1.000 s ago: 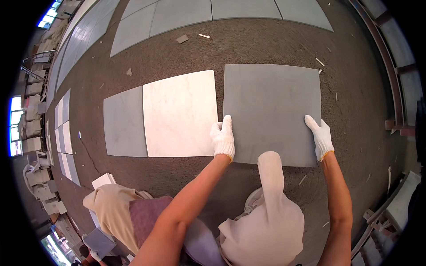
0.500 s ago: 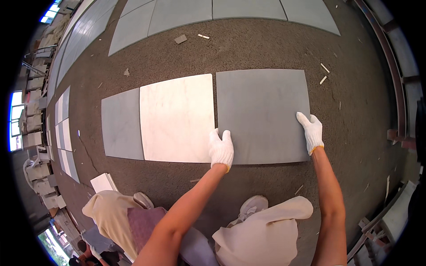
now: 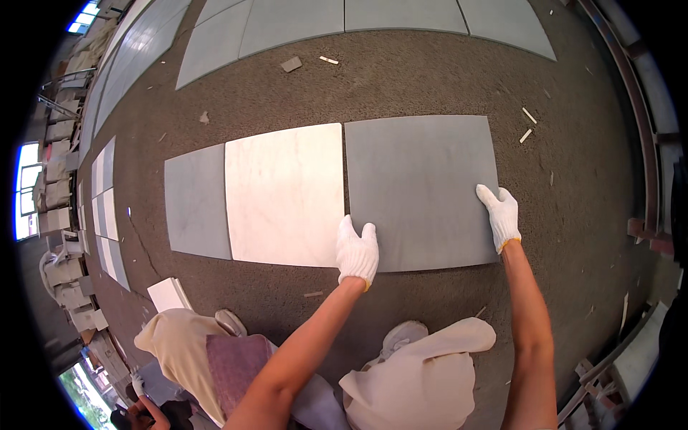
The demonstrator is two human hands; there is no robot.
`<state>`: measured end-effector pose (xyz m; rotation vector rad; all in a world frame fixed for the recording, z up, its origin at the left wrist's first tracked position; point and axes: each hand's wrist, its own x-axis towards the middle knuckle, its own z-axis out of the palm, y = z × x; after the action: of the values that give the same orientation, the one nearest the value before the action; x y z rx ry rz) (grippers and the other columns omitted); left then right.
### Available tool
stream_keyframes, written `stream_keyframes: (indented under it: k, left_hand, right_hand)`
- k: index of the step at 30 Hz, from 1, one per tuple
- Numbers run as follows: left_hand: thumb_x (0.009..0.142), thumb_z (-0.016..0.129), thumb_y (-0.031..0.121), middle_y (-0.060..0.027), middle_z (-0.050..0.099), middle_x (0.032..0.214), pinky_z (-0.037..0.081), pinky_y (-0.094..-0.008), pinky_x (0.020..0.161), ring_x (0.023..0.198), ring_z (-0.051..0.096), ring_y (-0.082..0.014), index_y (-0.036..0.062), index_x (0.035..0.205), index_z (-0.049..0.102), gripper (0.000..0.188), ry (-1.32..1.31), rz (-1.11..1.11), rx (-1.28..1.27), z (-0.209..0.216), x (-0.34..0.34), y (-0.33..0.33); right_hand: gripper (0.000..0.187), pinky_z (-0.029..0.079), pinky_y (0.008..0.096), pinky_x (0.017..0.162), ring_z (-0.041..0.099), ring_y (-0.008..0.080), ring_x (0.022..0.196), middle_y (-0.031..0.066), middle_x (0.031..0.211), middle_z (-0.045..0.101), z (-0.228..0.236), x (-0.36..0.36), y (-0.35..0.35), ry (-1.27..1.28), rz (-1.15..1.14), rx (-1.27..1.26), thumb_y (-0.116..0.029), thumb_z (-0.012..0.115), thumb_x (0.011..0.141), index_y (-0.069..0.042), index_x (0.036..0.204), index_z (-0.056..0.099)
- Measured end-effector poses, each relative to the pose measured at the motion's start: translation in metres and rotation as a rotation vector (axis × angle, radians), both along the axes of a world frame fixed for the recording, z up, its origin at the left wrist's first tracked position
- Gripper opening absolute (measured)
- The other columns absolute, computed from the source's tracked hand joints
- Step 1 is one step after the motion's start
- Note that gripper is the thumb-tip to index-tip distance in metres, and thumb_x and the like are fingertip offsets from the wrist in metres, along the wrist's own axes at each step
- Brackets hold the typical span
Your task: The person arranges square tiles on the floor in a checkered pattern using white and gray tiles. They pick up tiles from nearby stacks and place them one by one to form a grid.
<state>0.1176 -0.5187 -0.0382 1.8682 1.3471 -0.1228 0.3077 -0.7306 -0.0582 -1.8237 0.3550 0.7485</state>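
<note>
A large grey stone tile point(image 3: 423, 186) lies at centre right, its left edge close beside a white stone tile point(image 3: 285, 197). A narrow gap, wider toward me, separates the two. My left hand point(image 3: 357, 252), in a white knit glove, grips the near left edge of the large grey tile, thumb on its top and fingers at the gap. My right hand point(image 3: 500, 215), gloved alike, holds the same tile's right edge with its thumb on top; the other fingertips are hidden. Beyond the white tile's left edge lies another grey tile point(image 3: 197, 204).
Rows of grey slabs point(image 3: 401, 14) lie across the far floor. Striped tile panels point(image 3: 107, 208) lie at left. A small stack of white pieces point(image 3: 168, 294) sits by my left knee. Scraps point(image 3: 292, 64) dot the floor. Another person point(image 3: 154, 412) is at lower left; a metal frame point(image 3: 648, 129) stands at right.
The large grey tile has shifted slightly left, and its gap to the white tile is narrower at the far end. Both my hands have moved with it, keeping their hold.
</note>
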Motion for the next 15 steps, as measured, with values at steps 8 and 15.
stream_keyframes:
  k: [8, 15]
  left_hand:
    - [0.095, 0.050, 0.024, -0.0228, 0.056, 0.130, 0.040, -0.0403, 0.105, 0.123, 0.053, -0.0351, -0.0029, 0.130, 0.054, 0.044, -0.146, -0.075, -0.013, 0.044, -0.012, -0.017]
    - [0.094, 0.055, 0.018, -0.0187, 0.061, 0.116, 0.046, -0.0379, 0.095, 0.108, 0.061, -0.0291, -0.0004, 0.121, 0.058, 0.033, -0.047, 0.085, -0.023, 0.017, -0.070, -0.038]
  right_hand:
    - [0.056, 0.048, 0.0331, 0.084, 0.061, 0.0196, 0.095, 0.0135, 0.107, 0.065, 0.003, -0.004, 0.008, -0.082, 0.007, -0.057, -0.035, 0.074, 0.084, 0.009, 0.115, 0.058]
    - [0.071, 0.045, 0.0345, 0.095, 0.061, 0.0286, 0.109, 0.0222, 0.119, 0.063, 0.002, 0.000, 0.005, -0.088, 0.169, -0.219, -0.045, 0.068, 0.086, 0.009, 0.128, 0.052]
